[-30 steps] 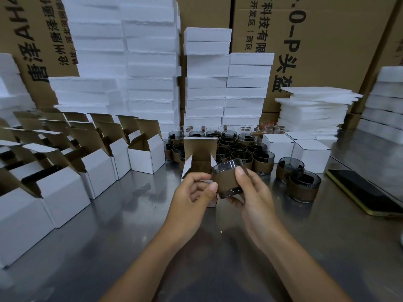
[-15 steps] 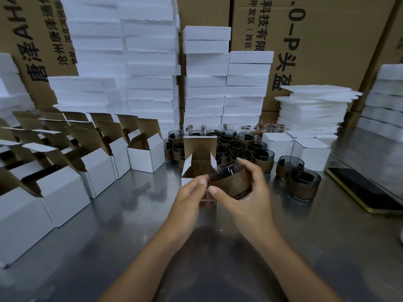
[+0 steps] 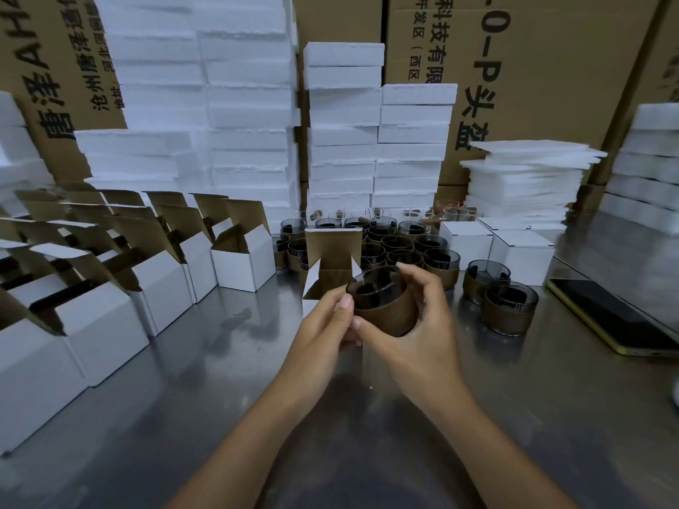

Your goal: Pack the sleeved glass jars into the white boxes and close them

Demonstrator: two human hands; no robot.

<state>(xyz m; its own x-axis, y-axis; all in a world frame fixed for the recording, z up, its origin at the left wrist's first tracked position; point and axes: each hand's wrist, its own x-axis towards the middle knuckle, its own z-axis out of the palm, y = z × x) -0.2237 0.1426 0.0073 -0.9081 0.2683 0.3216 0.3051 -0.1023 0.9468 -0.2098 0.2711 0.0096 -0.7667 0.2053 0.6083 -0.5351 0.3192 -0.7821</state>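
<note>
We see the right grip (image 3: 415,325) clasping a sleeved glass jar (image 3: 382,306), tilted with its mouth toward the open white box (image 3: 330,259) just behind it, above the table (image 3: 183,380). The left grip (image 3: 323,328) curls round the box's near wall, thumb touching the jar. Further sleeved jars (image 3: 404,251) cluster behind. Open boxes (image 3: 165,273) stand at left; closed boxes (image 3: 521,255) and a phone (image 3: 617,317) lie at right.

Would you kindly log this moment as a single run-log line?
stage: loading | right hand: grips sleeved jar | left hand: holds open white box | jar: tilted, not yet inside box
</note>
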